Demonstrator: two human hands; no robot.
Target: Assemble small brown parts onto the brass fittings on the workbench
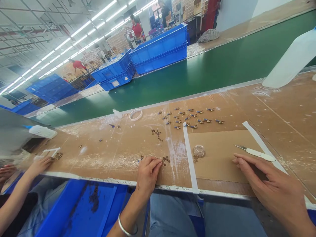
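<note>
The right hand [275, 182] curls loosely, thumb and index tips nearly meeting; the left hand [148, 169] bunches its fingers beside small brown discs [166, 159]; whether either grips anything, I cannot tell; a white-handled pointed tool [260, 154] lies just beyond; blue-and-gold pieces [187, 118] lie farther off.
</note>
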